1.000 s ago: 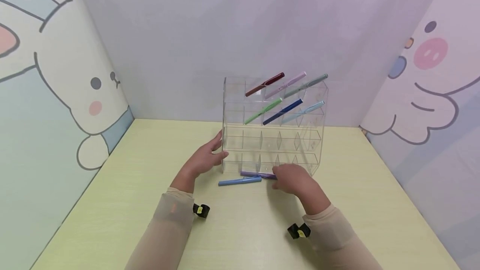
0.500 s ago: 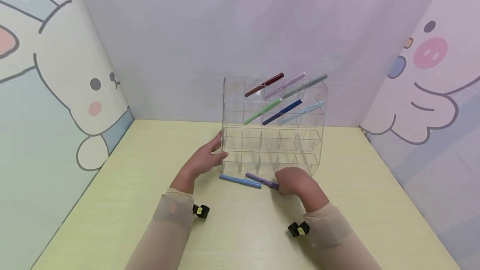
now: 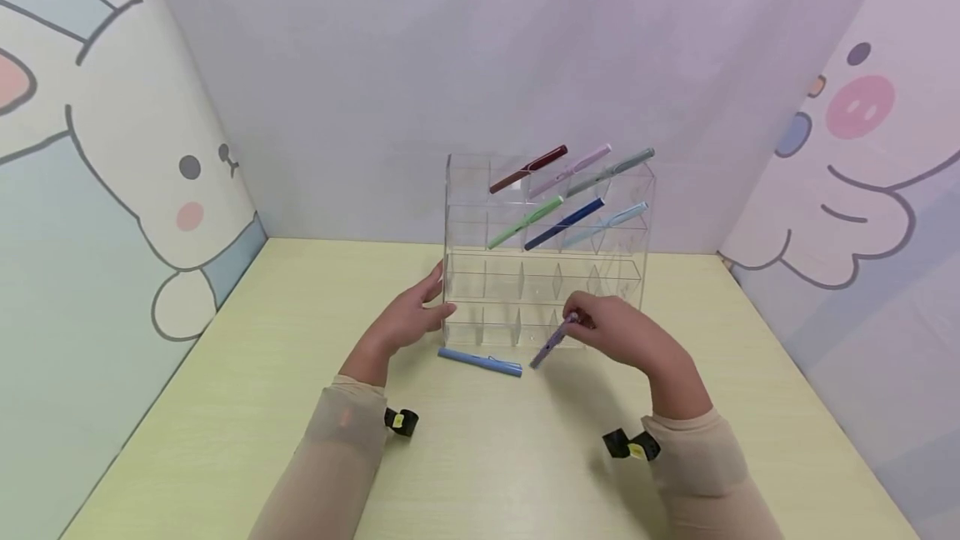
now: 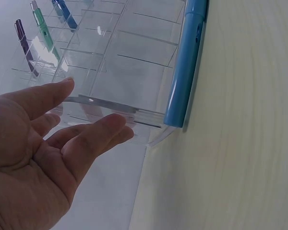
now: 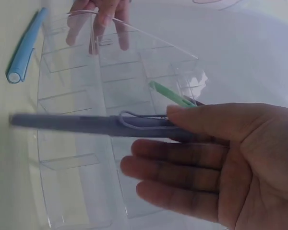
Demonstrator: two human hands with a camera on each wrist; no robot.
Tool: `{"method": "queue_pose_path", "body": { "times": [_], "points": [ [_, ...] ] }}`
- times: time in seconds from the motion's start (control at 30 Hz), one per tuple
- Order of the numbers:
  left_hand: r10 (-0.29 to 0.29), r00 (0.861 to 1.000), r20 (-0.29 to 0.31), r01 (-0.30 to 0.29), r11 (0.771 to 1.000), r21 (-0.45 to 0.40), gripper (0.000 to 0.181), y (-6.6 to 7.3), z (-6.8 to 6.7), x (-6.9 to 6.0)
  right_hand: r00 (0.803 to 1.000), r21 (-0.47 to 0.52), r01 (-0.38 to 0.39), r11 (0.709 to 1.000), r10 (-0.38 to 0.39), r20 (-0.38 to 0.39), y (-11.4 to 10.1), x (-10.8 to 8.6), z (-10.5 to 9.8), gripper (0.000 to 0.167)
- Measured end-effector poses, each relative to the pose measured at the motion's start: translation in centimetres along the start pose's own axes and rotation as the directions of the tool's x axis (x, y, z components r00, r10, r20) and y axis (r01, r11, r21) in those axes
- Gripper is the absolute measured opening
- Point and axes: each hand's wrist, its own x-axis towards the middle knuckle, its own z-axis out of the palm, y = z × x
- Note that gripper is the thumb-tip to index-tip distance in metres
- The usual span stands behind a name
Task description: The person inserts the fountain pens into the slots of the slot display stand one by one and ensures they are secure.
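A clear acrylic pen rack (image 3: 540, 286) stands on the table, pens leaning in its upper two tiers. My left hand (image 3: 408, 317) holds the rack's left side panel, thumb and fingers spread about its edge. In my right hand (image 3: 618, 332) a purple pen (image 3: 551, 344) is pinched near its clip end between thumb and forefinger. It slants down to the left before the bottom tier; the right wrist view shows the other fingers (image 5: 177, 175) extended beside the pen (image 5: 72, 122). A blue pen (image 3: 480, 362) lies on the table along the rack's front.
Dark red (image 3: 528, 169), pink (image 3: 572, 171) and grey-green (image 3: 611, 172) pens fill the top tier. Below them lean light green (image 3: 526, 222), dark blue (image 3: 565, 224) and pale blue (image 3: 606, 224) pens. Cartoon-printed walls (image 3: 480, 65) enclose the table (image 3: 480, 465).
My right hand has picked up the purple pen from beside the blue one and raised it rightward, tilting it. The blue pen has turned slightly. My left hand stays at the rack.
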Motion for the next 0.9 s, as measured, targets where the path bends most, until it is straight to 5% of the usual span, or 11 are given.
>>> {"method": "queue_pose_path", "body": {
  "times": [0.23, 0.4, 0.5, 0.7, 0.8, 0.9],
  "points": [
    [0.000, 1.000, -0.006, 0.000, 1.000, -0.004, 0.077, -0.3, 0.0, 0.3, 0.980, 0.185, 0.117, 0.976, -0.083, -0.180, 0.8, -0.2, -1.1, 0.016],
    [-0.007, 1.000, 0.003, 0.007, 1.000, -0.008, 0.077, -0.3, 0.0, 0.3, 0.950, 0.347, 0.172, 0.922, -0.062, -0.305, 1.4, -0.1, -1.3, 0.025],
    [-0.010, 1.000, 0.002, 0.010, 1.000, -0.008, 0.077, -0.3, -0.2, 0.1, 0.903, 0.472, 0.257, 0.843, -0.036, -0.428, 1.4, 0.4, -1.3, 0.030],
    [-0.003, 1.000, 0.005, 0.003, 1.000, -0.018, 0.078, -0.2, -0.2, 0.0, 0.757, 0.585, 0.498, 0.641, 0.008, -0.653, 1.1, 1.1, -1.3, 0.032],
    [0.004, 1.000, 0.013, -0.003, 1.000, -0.015, 0.079, -0.2, 0.0, 0.1, 0.707, 0.578, 0.564, 0.590, 0.016, -0.707, 0.9, 1.5, -1.7, 0.033],
    [-0.002, 1.000, 0.007, 0.002, 1.000, -0.003, 0.079, -0.2, 0.0, 0.1, 0.684, 0.568, 0.579, 0.585, 0.032, -0.729, 0.6, 2.4, -2.0, 0.032]
  ]
}}
